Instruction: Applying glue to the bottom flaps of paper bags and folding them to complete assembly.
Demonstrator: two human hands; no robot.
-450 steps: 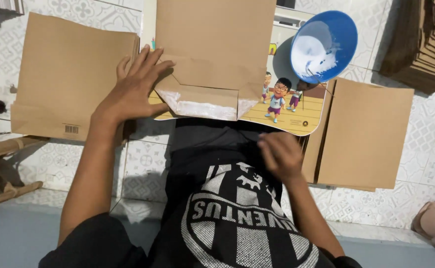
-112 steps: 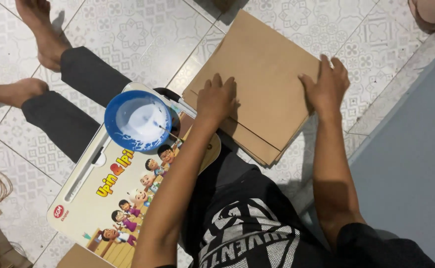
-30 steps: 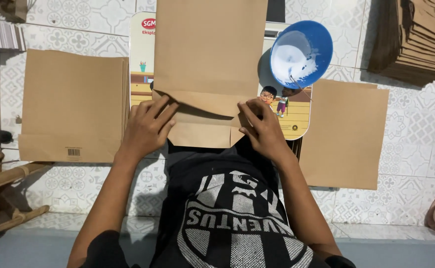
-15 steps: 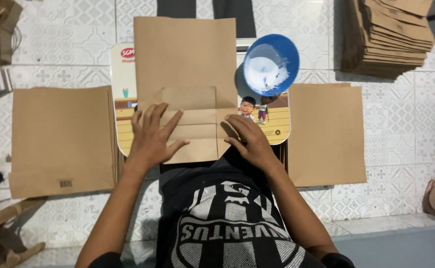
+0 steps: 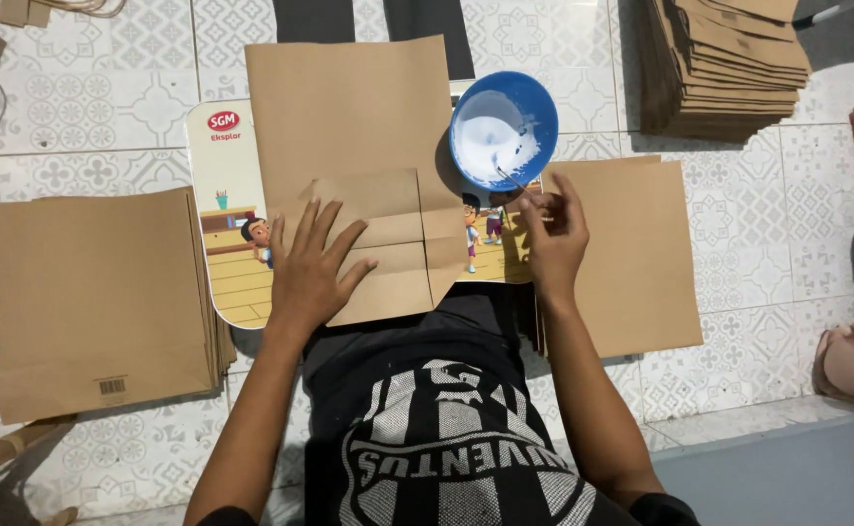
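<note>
Left hand (image 5: 312, 268) lies spread flat, pressing the folded brown paper bag (image 5: 359, 175) onto the cartoon board (image 5: 227, 219) on the person's lap. Right hand (image 5: 553, 239), fingers loosely curled and empty, hovers just below the blue bowl (image 5: 503, 130).

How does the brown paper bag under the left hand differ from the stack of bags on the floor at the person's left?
The bag under the left hand is single, lies on the cartoon lap board, and has its bottom flaps folded open. The left stack holds several bags, lies flat on the tiled floor, untouched. Both are plain brown paper.
</note>
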